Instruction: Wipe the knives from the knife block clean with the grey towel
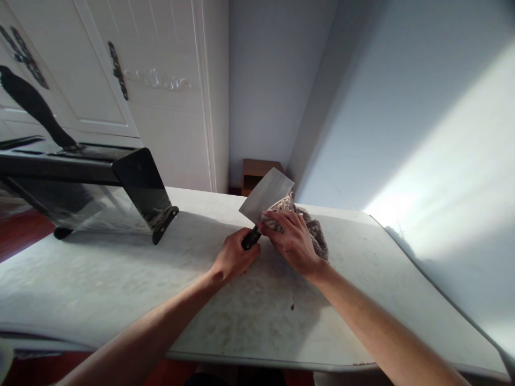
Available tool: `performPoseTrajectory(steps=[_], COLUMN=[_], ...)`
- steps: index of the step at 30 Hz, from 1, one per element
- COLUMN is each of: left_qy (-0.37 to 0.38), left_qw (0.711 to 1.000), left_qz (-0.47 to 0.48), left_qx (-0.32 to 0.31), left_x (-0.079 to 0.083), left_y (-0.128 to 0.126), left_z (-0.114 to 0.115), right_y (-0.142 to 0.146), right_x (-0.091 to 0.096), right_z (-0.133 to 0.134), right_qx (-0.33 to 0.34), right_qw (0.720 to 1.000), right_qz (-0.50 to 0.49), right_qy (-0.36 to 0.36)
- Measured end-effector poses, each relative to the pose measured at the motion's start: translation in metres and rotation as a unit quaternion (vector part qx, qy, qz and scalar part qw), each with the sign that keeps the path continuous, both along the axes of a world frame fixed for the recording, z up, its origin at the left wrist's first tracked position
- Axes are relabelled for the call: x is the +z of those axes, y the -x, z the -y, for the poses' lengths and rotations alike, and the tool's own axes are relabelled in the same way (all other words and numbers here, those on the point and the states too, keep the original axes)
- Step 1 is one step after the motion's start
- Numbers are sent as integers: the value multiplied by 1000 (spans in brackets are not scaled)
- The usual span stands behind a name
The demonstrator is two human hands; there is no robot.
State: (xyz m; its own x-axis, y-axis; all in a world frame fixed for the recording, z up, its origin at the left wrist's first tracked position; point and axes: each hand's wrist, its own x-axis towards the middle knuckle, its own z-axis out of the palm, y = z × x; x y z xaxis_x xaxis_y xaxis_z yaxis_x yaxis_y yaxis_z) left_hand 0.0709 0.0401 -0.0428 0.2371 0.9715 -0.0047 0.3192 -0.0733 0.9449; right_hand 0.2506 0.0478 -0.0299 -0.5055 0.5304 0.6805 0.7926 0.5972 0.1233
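My left hand [234, 253] is wrapped round the black handle of a cleaver [269, 192]. The wide metal blade points up and away from me, above the far part of the pale table. In my right hand [293, 241] is a bunched brown-grey cloth [317, 236], pressed against the blade's right edge close to the handle. Part of the cloth hangs behind the hand, down towards the tabletop. My right fingers cover where cloth and blade meet.
A black knife block [137, 182] with clear sides stands on the table [161, 289] at the left, a black-handled tool [38, 110] upright in it. White cabinets [169, 123] rise behind. A wall [402, 118] borders the right side. A small wooden stand [261, 163] sits beyond the table.
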Motion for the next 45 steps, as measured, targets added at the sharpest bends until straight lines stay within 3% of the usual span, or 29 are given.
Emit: performPoseTrajectory(steps=[10, 15, 18, 22, 24, 26, 28, 34, 37, 41, 45], left_qy=[16, 4, -8, -30, -41, -51, -65, -101, -107, -109, -102], left_qw=[1000, 1000, 1000, 998, 997, 994, 992, 985, 983, 980, 982], left_qz=[1, 3, -11, -48, -71, -91, -105, -126, -140, -160, -148], left_qx=[2, 11, 15, 10, 1, -11, -26, -55, -56, -53, -56], left_x=[3, 1, -1, -3, -3, -2, -1, 1, 1, -1, 1], left_y=[-1, -1, -1, -2, -2, -2, -2, -1, -1, -1, -1], left_z=[-2, -2, -2, -3, -4, -5, -5, -1, -1, -3, -4], right_y=[-14, -25, -32, -43, -46, -45, -40, -16, -8, -2, -5], right_x=[3, 3, 6, 8, 8, 6, 3, -4, -4, -2, -1], right_z=[-2, -9, -15, -23, -25, -25, -23, -7, 0, 3, 1], right_qx=[23, -1, -49, -96, -95, -80, -54, -11, 40, 71, 101], right_qw=[999, 986, 947, 855, 816, 802, 815, 925, 964, 987, 990], right_qz=[-17, -160, -311, -506, -569, -592, -577, -379, -260, -128, -22], right_qy=[41, 51, 60, 53, 30, 4, -9, -5, 36, 64, 93])
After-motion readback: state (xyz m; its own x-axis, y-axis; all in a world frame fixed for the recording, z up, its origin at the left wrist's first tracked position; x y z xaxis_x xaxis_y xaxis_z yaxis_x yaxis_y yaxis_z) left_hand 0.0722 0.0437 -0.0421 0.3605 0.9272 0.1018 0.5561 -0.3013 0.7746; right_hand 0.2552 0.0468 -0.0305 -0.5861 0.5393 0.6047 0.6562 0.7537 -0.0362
